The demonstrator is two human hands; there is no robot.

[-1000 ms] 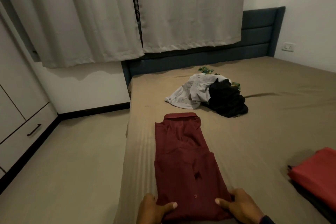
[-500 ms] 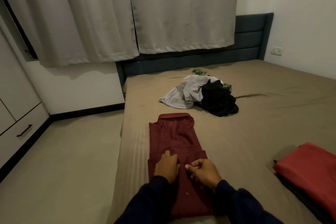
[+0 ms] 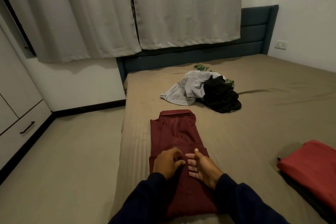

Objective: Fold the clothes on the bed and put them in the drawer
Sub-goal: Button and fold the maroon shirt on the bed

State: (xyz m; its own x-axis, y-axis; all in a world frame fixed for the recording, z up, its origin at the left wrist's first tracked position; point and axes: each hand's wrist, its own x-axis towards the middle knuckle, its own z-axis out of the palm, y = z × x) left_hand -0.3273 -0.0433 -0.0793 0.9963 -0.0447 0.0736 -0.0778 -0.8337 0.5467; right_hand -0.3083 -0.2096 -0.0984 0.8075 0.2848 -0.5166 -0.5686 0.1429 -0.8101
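Head view only. A maroon shirt [image 3: 177, 143] is laid lengthwise nr the left edge of the bed [image 3: 263, 132], collar twd the headboard [image 3: 254, 31], sleeves already tucked in, lower part doubled up over the middle. Both hands are set on that doubled part, side by side. The left hand [image 3: 168, 162] is rested knuckles-up w/ fingers loosely bent onto the cloth; whether a fold is pinched under them can't be told. The right hand [image 3: 201, 168] is turned on its edge, fingers straight & close together, pressed along the button line; nothing is held.

Handling, as judged: thin woven fabric, light, limp, no stiffness except collar & button strip; it would sag if lifted by one corner. Best taken at both bottom corners for the next fold, or scooped flat underneath w/ both palms for carrying.

Sheet is tan, matte, faintly ribbed. At bed centre a crumpled pile: pale grey garment [image 3: 185, 91], black garment [image 3: 221, 96], a bit of green print behind. Nr the right edge a flat red folded piece [image 3: 312, 167] is stacked on sth dark. A drawer w/ dark bar handle [image 3: 27, 127] is seen far left, closed.
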